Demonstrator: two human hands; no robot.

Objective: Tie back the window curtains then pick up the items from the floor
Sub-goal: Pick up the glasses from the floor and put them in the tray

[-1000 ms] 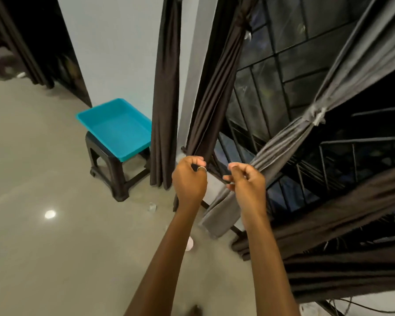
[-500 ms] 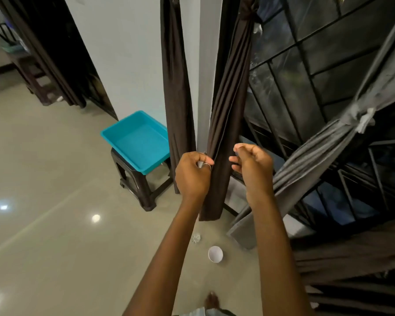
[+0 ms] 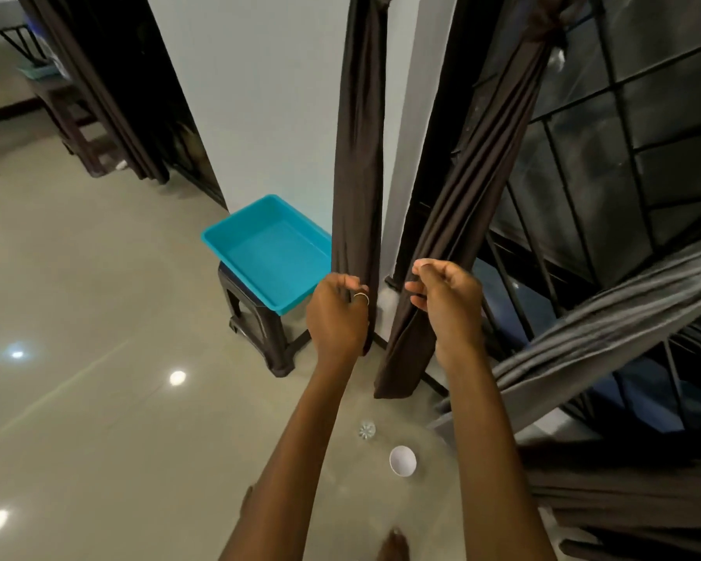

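Two dark brown curtains hang by the window. The narrow left curtain (image 3: 360, 155) hangs straight down the wall. The right brown curtain (image 3: 482, 176) is knotted near its top and slants down to the floor. My left hand (image 3: 336, 313) is curled in front of the left curtain's lower end; a grip is not visible. My right hand (image 3: 446, 301) pinches the right curtain's edge with thumb on fingertips. A grey curtain (image 3: 608, 334) is bunched at the right. On the floor lie a white cup (image 3: 402, 460) and a small clear round piece (image 3: 366, 430).
A turquoise tray (image 3: 235, 253) sits on a dark plastic stool (image 3: 256, 330) against the white wall, left of the curtains. The barred window (image 3: 624, 135) fills the right side. My bare foot (image 3: 393, 544) shows at the bottom. More dark curtains and furniture stand at far left.
The view swung left and down, bringing the cup and round piece into sight. My left hand came off the right brown curtain and now sits before the left curtain.
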